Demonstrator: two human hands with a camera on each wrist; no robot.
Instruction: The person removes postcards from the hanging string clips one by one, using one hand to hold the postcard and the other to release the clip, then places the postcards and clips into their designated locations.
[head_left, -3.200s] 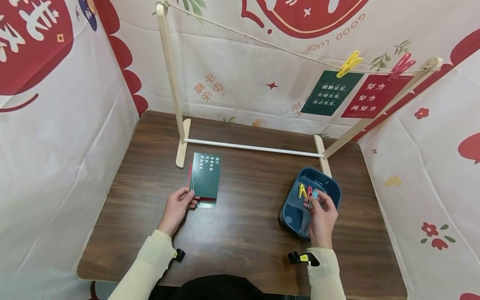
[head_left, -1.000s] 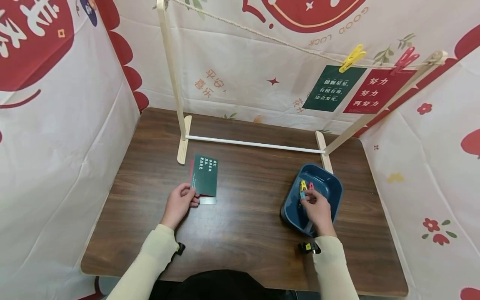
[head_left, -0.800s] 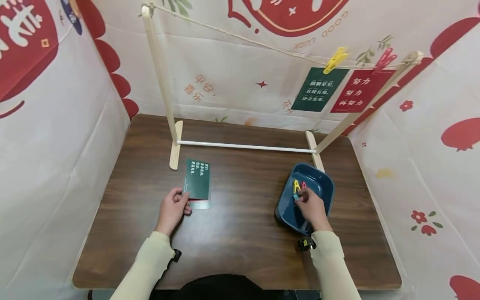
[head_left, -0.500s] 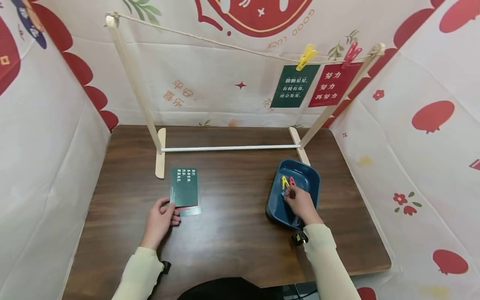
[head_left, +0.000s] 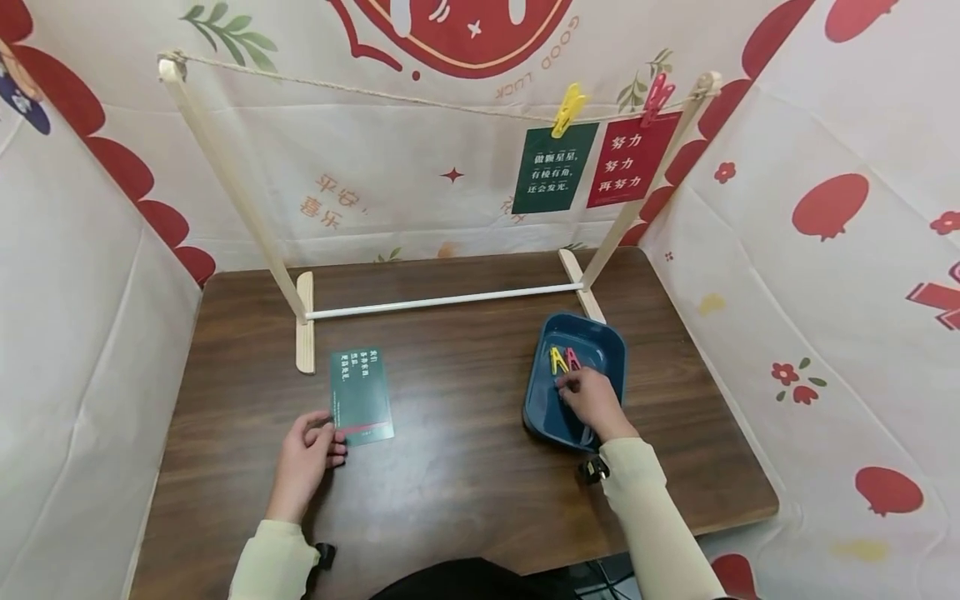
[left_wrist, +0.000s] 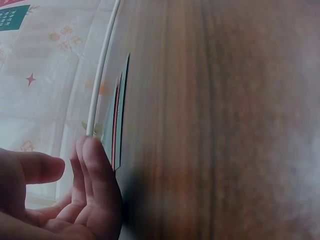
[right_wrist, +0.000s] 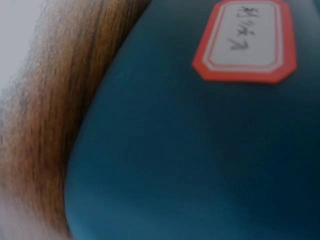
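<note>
On the table at left lies a small stack of cards, a green one with white writing on top and red and pale green edges showing below. My left hand rests beside the stack's near left corner; in the left wrist view its thumb is apart from the fingers, with nothing between. My right hand reaches into the blue tray, fingertips pinched together where a light blue clothespin was seen; it is now mostly hidden. Just beyond them lie a yellow clothespin and a pink clothespin.
A wooden frame with a white crossbar stands behind. On its rope hang a green card under a yellow clothespin and a red card under a pink one. The tray's outer wall carries a label.
The right hand has lowered the light blue clothespin into the tray beside the others. The left fingers have come off the card stack's corner. The head view has turned right.
</note>
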